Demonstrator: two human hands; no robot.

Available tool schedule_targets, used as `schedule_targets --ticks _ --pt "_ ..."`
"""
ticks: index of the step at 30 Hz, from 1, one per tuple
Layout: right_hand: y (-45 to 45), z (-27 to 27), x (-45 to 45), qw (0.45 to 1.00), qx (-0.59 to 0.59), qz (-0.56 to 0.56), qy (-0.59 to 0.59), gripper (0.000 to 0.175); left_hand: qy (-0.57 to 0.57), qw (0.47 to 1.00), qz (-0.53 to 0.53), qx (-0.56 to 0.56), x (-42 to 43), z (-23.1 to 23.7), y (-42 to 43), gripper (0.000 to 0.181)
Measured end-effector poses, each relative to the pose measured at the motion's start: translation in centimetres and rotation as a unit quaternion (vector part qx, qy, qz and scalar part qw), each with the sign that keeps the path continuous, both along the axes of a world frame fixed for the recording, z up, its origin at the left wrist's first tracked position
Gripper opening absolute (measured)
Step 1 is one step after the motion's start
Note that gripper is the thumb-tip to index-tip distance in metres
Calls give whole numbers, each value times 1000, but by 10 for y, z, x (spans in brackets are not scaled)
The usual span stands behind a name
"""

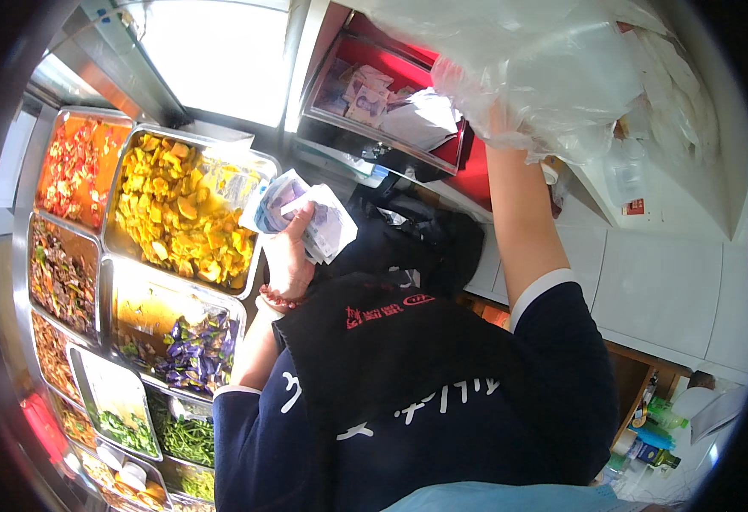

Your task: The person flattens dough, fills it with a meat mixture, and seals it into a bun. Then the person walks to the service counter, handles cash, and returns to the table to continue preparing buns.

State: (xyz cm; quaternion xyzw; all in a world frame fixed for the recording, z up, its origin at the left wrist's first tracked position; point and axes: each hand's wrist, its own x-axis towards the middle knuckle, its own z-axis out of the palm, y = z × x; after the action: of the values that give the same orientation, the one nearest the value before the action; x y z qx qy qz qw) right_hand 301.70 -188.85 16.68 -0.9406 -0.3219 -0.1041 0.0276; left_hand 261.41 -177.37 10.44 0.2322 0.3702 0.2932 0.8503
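My left hand [289, 259], with a red bead bracelet [278, 298] at the wrist, grips a fanned bundle of banknotes [326, 221], the thumb lying across the top. My right forearm [520, 214] reaches up past a clear-walled box [383, 136] into hanging translucent plastic bags [559, 77]. These bags cover the right hand, so its fingers and anything in them are hidden. Inside the box lie loose banknotes [369, 102] and sunlit white paper [420, 118]. Its surroundings are red.
Metal trays of cooked food fill the left side, including yellow chunks [182, 208], purple eggplant [198, 352] and green vegetables [185, 435]. A dark bag [425, 230] sits below the box. White cabinet panels [655, 288] and several bottles [658, 441] are at right.
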Motion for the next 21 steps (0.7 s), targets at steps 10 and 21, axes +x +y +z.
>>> schedule_targets --ticks 10,21 --pt "-16 -12 -78 979 128 41 -151 53 -29 999 14 -10 -15 -10 -7 50" --pt "-32 -23 -73 986 86 2 -144 55 -6 999 -34 -3 -13 -5 -17 55"
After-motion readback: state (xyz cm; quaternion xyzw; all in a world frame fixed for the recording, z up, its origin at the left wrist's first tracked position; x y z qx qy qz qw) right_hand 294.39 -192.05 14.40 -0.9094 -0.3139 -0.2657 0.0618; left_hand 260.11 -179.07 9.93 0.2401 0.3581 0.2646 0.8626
